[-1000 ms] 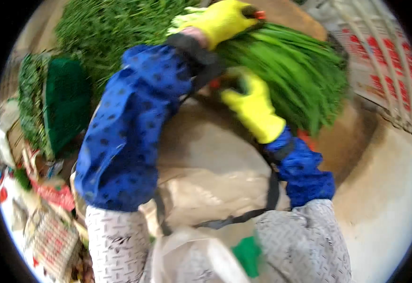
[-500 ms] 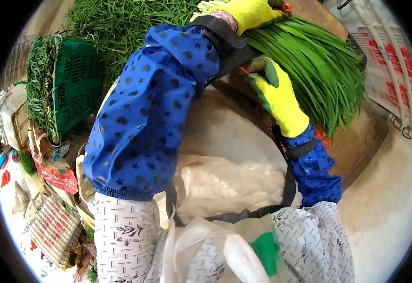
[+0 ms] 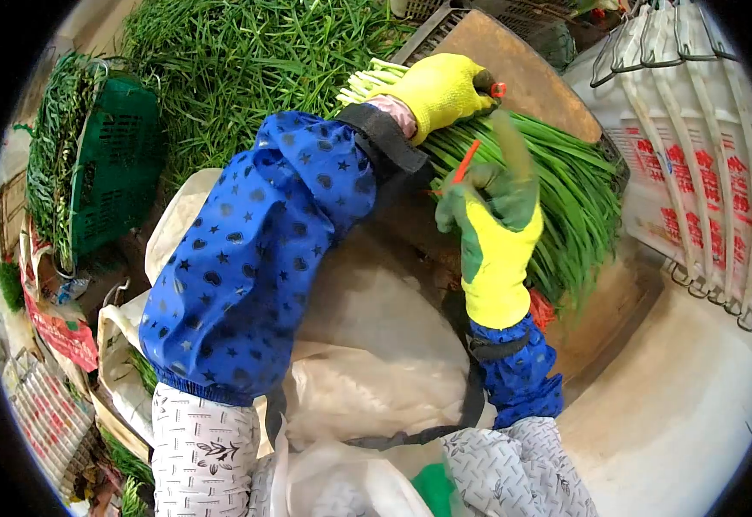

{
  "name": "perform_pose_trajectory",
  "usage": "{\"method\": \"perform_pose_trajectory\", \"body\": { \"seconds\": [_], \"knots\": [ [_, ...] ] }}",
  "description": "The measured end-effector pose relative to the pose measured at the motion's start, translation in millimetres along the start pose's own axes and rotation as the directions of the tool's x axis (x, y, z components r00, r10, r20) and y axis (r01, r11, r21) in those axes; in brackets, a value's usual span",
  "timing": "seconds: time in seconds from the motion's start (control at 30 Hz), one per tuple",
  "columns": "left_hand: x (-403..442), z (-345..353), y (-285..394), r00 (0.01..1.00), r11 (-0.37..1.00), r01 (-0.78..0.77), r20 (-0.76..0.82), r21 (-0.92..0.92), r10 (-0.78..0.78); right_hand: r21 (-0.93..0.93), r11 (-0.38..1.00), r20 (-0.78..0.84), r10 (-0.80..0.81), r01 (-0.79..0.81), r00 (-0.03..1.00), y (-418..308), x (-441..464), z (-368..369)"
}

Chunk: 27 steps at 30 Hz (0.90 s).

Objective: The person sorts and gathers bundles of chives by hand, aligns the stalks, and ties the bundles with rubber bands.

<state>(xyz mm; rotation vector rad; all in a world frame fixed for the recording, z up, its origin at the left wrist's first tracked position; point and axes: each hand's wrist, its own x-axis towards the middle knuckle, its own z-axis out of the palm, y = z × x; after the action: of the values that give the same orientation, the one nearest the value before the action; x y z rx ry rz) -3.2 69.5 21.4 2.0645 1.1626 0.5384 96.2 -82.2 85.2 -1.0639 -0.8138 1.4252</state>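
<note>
A bundle of long green garlic chives (image 3: 565, 202) lies across a brown board, its pale stem ends at the upper left. My left hand (image 3: 436, 93), in a yellow glove, reaches over the bundle, with a red tie (image 3: 498, 90) at its closed fingertips. On the near side, my right hand (image 3: 498, 233), gloved yellow with a green palm, grips a red strip (image 3: 465, 164) that sticks up from its fingers. One right finger is raised and blurred in front of the leaves. Whether the two red pieces join under the bundle is hidden.
Loose greens (image 3: 247, 77) are heaped behind the bundle. A green crate (image 3: 118, 164) with greens stands at the left. White sacks with red print (image 3: 695, 164) are at the right. The brown board (image 3: 522, 73) shows beyond the chives; a plastic-covered surface (image 3: 376, 379) lies between my arms.
The view has shifted, showing more of the board and sacks. My right hand has turned upward, one finger lifting, and more red strip shows. My left hand stays on the bundle.
</note>
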Motion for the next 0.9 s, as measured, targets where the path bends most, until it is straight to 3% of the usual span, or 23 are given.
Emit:
{"method": "perform_pose_trajectory", "body": {
  "seconds": [0.13,0.2,0.27,0.43,0.9],
  "knots": [
    [-5.1,-4.7,10.2,0.992,0.996,0.082,0.091,0.028,-0.084,-0.18,0.971,-0.068,-0.169,0.154,0.983,-11.5,26.8,8.0],
    [-10.5,-5.3,10.0,0.999,0.997,0.039,0.034,0.062,-0.041,-0.248,0.941,-0.09,-0.259,0.23,0.962,-7.4,43.9,8.1],
    [-11.3,-8.2,13.0,0.997,0.994,0.076,0.013,0.076,-0.077,-0.438,0.89,-0.123,-0.201,0.128,0.972,-12.1,59.8,2.9],
    [-7.4,9.1,-1.5,0.994,0.995,0.089,-0.074,0.05,-0.085,-0.463,0.886,-0.148,-0.057,-0.018,0.987,10.5,77.8,-25.7],
    [-20.3,9.2,6.0,0.976,0.989,0.146,-0.166,0.026,-0.14,-0.486,0.855,-0.297,0.033,-0.18,0.954,10.2,78.6,-20.4]
  ]
}}
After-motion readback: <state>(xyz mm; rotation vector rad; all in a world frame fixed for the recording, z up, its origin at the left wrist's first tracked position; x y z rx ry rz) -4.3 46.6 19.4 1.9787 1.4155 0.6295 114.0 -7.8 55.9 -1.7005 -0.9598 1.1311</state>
